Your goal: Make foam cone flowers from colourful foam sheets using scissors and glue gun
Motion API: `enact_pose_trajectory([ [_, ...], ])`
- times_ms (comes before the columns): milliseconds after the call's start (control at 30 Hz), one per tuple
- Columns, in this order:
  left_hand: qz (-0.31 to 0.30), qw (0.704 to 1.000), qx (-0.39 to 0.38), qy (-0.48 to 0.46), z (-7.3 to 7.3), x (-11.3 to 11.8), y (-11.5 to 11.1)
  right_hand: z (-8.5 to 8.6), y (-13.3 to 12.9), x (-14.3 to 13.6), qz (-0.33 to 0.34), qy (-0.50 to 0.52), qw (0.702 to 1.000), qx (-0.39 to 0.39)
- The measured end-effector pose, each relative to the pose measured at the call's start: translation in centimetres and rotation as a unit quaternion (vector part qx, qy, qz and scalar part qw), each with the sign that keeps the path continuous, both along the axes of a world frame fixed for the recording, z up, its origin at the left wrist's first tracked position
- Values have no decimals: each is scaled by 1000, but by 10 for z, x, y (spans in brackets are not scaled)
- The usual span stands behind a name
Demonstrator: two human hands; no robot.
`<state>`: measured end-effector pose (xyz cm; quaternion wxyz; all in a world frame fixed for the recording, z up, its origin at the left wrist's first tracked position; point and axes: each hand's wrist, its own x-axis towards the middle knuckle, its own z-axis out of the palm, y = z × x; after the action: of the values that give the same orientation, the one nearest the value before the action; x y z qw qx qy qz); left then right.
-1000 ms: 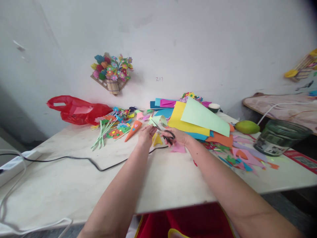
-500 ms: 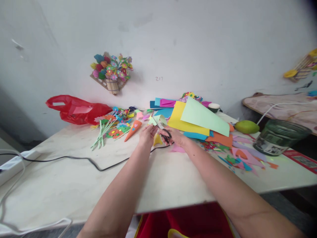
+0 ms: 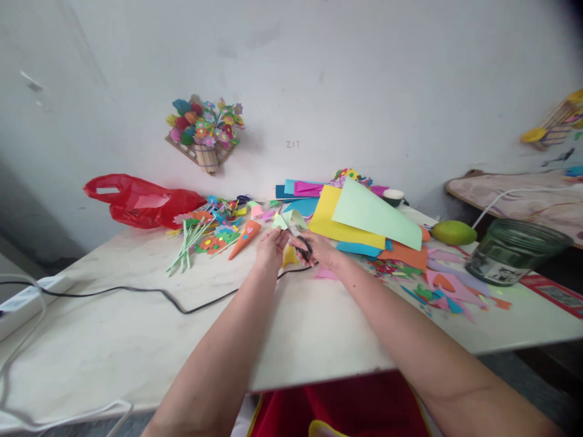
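Note:
My right hand [image 3: 314, 247] is closed round the black handles of a pair of scissors [image 3: 302, 245], whose blades point up and left. Between the blades lies a pale green foam sheet [image 3: 294, 218], its far part curling up. My left hand [image 3: 273, 244] pinches the near left edge of this sheet, beside the blade tips. A yellow foam piece [image 3: 289, 257] lies on the table between my wrists. Just left of my left hand rests an orange foam cone [image 3: 245, 239] with small hearts on it.
Pale green strips [image 3: 186, 246], foam flowers [image 3: 212, 244] and a red plastic bag [image 3: 141, 200] lie left. Stacked foam sheets [image 3: 373, 215], scraps [image 3: 446, 291], a green fruit [image 3: 454, 232] and a glass jar [image 3: 510, 255] stand right. A black cable [image 3: 182, 309] crosses the table.
The scissor handles in my right hand have shifted slightly to the left and look closer together. My left hand stays nearly in place on the pale green sheet.

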<state>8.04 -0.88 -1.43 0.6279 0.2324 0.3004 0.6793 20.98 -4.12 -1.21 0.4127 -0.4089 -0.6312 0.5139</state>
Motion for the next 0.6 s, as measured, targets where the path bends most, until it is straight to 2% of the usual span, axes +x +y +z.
enact_pose_trajectory([
  [267,3,1000,-10,-23,3,0,-2,-2,3,-1,3,-10,1000,9],
  [600,11,1000,4,-2,-3,-4,5,-1,1,0,9,-7,1000,-6],
])
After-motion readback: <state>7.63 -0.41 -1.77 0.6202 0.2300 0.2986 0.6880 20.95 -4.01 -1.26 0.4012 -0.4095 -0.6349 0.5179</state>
